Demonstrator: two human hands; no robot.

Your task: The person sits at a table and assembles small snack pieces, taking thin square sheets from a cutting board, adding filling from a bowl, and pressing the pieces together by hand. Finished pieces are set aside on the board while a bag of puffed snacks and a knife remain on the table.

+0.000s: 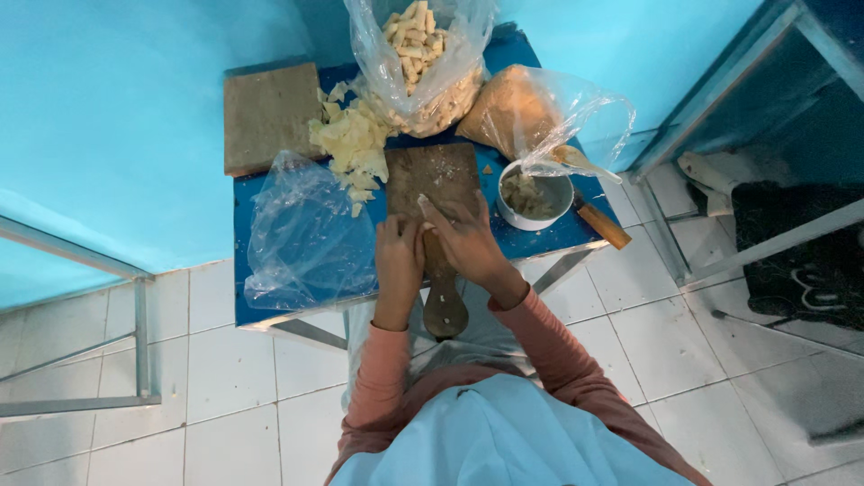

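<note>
A person in a salmon-pink long-sleeved top works over a small blue surface (270, 306) set in the corner of a turquoise-walled, white-tiled room. Both hands meet on a dark wooden cutting board (432, 180) whose paddle handle hangs over the near edge. The left hand (399, 256) and the right hand (463, 238) are drawn close together, fingers (441, 216) curled around a thin pale wrapper piece (423, 203) at the middle of the board; the fingers look closed on it in a pinch, though the exact grip is too small to make out.

The step in hand appears to be folding or rolling one wrapper. The next move would likely call for a light, even press so the sheet does not tear.

Both forearms run up from the bottom of the frame, elbows tucked, wrists bent slightly inward, knuckles up.

A heap of pale wrapper sheets (353, 144) lies just left of the board. A white bowl of filling (533, 196) stands to its right, with a wooden-handled utensil (598, 220) beside it. Behind stand a clear bag of finished pale rolls (421, 63) and a bag of tan crumbs (517, 112). An empty plastic bag (301, 234) sprawls at the left, and a brown block (270, 115) sits at the far left corner.
</note>
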